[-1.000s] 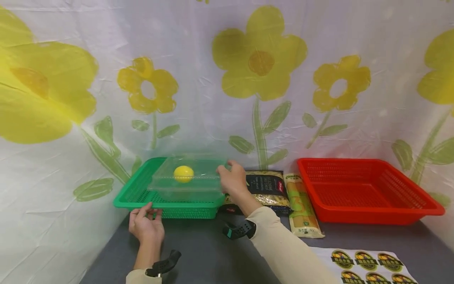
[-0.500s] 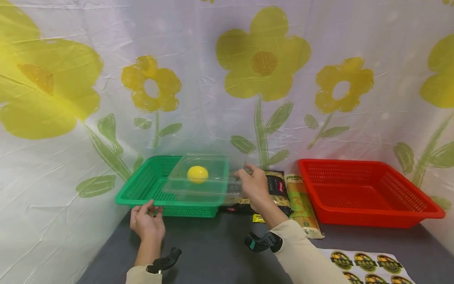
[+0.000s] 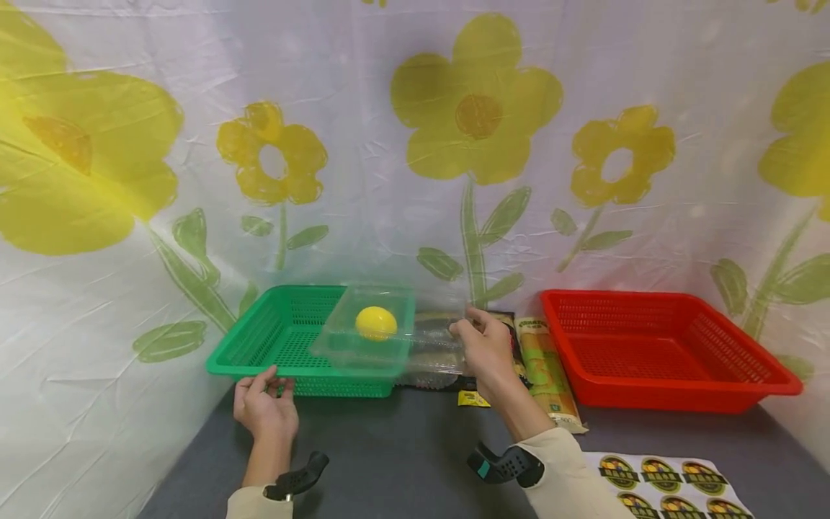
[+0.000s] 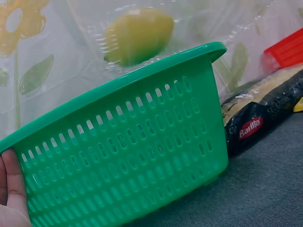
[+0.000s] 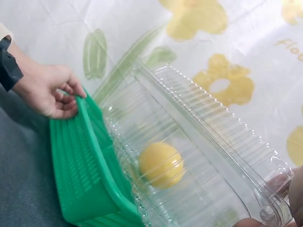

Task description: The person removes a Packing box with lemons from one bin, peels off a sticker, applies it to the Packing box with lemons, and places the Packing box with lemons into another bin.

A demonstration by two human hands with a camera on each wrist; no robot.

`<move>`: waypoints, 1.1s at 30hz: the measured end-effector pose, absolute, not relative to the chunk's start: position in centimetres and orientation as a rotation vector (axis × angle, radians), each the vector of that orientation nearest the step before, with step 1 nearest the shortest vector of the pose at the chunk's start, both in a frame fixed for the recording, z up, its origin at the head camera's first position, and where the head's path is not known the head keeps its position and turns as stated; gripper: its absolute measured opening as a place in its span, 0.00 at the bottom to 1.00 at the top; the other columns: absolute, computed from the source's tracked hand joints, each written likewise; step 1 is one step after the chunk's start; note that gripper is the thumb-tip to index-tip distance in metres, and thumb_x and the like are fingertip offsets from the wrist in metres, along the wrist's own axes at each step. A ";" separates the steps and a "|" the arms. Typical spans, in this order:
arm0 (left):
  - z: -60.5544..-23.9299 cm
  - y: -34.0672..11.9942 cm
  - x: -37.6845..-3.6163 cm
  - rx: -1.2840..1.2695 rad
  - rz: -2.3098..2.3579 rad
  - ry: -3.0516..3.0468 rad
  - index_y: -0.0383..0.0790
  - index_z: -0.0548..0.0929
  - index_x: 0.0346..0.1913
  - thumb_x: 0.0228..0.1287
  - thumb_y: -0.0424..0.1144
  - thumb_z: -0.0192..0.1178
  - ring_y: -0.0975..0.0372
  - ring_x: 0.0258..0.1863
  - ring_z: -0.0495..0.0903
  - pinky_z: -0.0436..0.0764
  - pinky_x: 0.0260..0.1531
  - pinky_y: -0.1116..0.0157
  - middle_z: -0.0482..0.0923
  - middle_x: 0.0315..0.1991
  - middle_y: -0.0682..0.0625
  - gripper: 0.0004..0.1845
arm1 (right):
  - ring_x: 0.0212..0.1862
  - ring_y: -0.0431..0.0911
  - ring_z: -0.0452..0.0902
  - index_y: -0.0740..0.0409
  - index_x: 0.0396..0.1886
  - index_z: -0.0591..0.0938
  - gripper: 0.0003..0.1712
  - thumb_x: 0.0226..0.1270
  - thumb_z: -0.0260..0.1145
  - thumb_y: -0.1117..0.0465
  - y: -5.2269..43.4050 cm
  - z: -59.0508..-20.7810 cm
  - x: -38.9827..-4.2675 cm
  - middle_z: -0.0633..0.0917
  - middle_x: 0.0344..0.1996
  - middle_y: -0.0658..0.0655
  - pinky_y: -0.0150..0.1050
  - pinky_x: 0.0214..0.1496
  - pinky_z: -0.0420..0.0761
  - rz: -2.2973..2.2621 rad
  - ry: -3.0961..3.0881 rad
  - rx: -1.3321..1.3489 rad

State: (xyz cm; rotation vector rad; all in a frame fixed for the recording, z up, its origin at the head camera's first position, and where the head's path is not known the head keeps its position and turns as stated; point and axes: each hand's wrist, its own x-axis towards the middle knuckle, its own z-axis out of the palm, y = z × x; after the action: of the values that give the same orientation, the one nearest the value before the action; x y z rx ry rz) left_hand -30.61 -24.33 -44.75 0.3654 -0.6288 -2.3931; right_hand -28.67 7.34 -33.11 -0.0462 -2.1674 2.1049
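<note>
The left hand [image 3: 264, 411] grips the green basket [image 3: 337, 387] by its rim at seven o'clock. A clear box [image 3: 407, 344], a lemon [image 3: 376, 324] inside, hangs over the basket's three o'clock end; the right hand [image 3: 488, 352] pinches the box at three o'clock. Farther towards three stands a red basket [image 3: 638, 353].

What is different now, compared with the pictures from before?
The right hand has carried the clear container, lemon inside, rightward, farther past the edge of the green basket. A small yellow packet has come into view. The left hand stays at the basket's rim; the red basket stays put.
</note>
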 end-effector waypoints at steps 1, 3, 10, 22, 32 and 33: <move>-44.8 -24.4 -30.6 0.366 -2.391 -0.628 0.40 0.64 0.30 0.69 0.27 0.62 0.56 0.28 0.71 0.78 0.37 0.59 0.71 0.26 0.47 0.16 | 0.16 0.41 0.51 0.56 0.75 0.69 0.33 0.70 0.60 0.61 7.5 -33.2 -28.5 0.75 0.56 0.64 0.36 0.19 0.67 2.101 -2.165 -0.053; -44.8 -24.4 -30.6 0.365 -2.389 -0.631 0.40 0.65 0.30 0.69 0.27 0.62 0.56 0.29 0.71 0.79 0.37 0.59 0.71 0.27 0.47 0.16 | 0.15 0.41 0.51 0.57 0.74 0.69 0.33 0.70 0.60 0.61 7.7 -33.5 -28.3 0.75 0.55 0.64 0.36 0.19 0.67 2.100 -2.161 -0.058; -45.3 -24.3 -30.0 0.380 -2.408 -0.632 0.40 0.63 0.30 0.69 0.27 0.62 0.56 0.29 0.71 0.79 0.40 0.59 0.71 0.28 0.47 0.17 | 0.13 0.40 0.51 0.60 0.75 0.66 0.34 0.71 0.59 0.63 8.8 -34.6 -26.7 0.76 0.59 0.68 0.35 0.18 0.63 2.140 -2.146 -0.028; -45.5 -24.4 -30.1 0.358 -2.391 -0.637 0.41 0.62 0.30 0.70 0.27 0.61 0.57 0.28 0.72 0.78 0.39 0.59 0.72 0.25 0.47 0.18 | 0.16 0.39 0.56 0.60 0.73 0.69 0.31 0.70 0.59 0.63 10.6 -35.1 -25.4 0.76 0.45 0.59 0.32 0.17 0.67 2.130 -2.114 -0.076; -44.9 -24.2 -30.5 0.341 -2.385 -0.634 0.40 0.64 0.30 0.70 0.27 0.61 0.56 0.28 0.72 0.78 0.39 0.58 0.72 0.25 0.47 0.16 | 0.19 0.39 0.59 0.59 0.72 0.70 0.29 0.72 0.57 0.63 12.7 -35.1 -24.2 0.78 0.44 0.60 0.32 0.17 0.68 2.040 -2.150 -0.098; -44.9 -24.2 -30.5 0.339 -2.383 -0.630 0.40 0.64 0.30 0.70 0.27 0.61 0.56 0.28 0.72 0.77 0.39 0.58 0.72 0.25 0.47 0.16 | 0.20 0.39 0.59 0.59 0.72 0.70 0.29 0.73 0.57 0.62 13.0 -35.1 -24.0 0.78 0.44 0.60 0.33 0.17 0.69 2.031 -2.161 -0.096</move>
State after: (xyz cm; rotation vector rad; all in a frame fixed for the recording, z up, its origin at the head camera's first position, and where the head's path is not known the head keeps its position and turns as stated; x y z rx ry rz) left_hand -30.49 -24.19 -44.91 0.3392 -0.6298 -2.3834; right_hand -23.99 12.95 -35.07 -0.0961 -2.1613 2.0314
